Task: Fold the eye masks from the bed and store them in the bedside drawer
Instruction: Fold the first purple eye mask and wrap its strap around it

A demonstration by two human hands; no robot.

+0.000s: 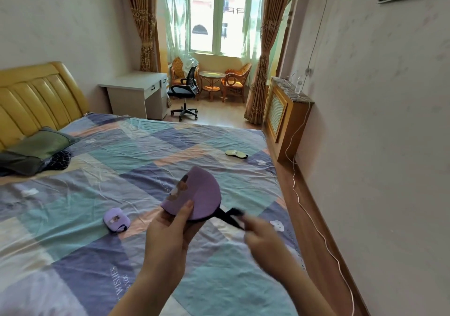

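While the left hand [168,230] pinches a folded purple mask [197,194] and the blurred right hand [260,230] grips its strap [231,216], one folded mask [115,219] and a yellow mask [235,153] wait on the bed [121,150], none stored.

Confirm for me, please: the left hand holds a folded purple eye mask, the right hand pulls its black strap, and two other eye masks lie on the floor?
Not quite. The head view shows the two other eye masks, a folded purple one and a yellow one, lying on the bed, not the floor. The rest stands: left hand, purple eye mask, right hand, black strap.
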